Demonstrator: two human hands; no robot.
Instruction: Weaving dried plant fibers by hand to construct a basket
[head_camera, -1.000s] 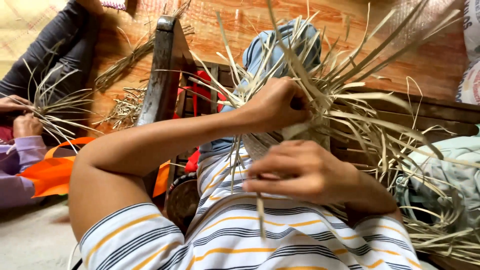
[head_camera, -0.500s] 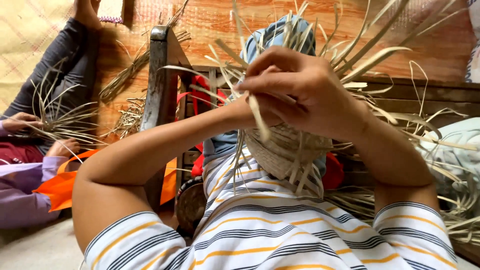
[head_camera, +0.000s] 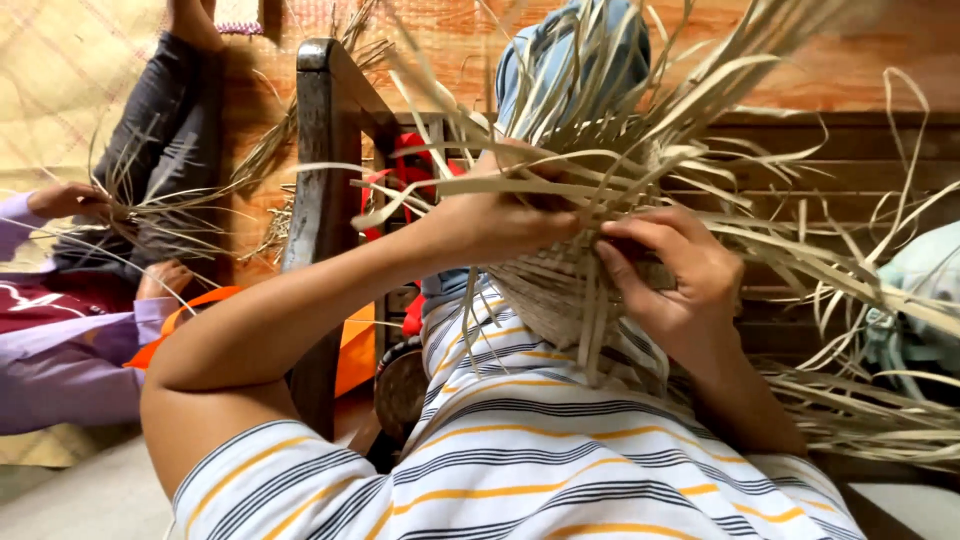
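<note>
weaving of pale straw strips (head_camera: 560, 290) is held at chest height, above a striped shirt (head_camera: 520, 450); its woven round end points down toward the wearer, and the loose strips (head_camera: 700, 110) fan up and outward along the long axis. compared with half a second ago, the hands are parted: the left hand (head_camera: 500, 222) is closed on the upper weave, the right hand (head_camera: 675, 280) is curled, pinching strips at its side. a co-worker's hand (head_camera: 70, 200) is seen at far left.

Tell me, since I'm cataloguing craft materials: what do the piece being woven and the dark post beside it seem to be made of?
The woven piece looks like flat, dried plant strips, perhaps palm or pandan: pale tan, matte, with loose ends splaying outward past both hands. The post appears to be dark wood with a worn, slightly glossy finish.
</note>
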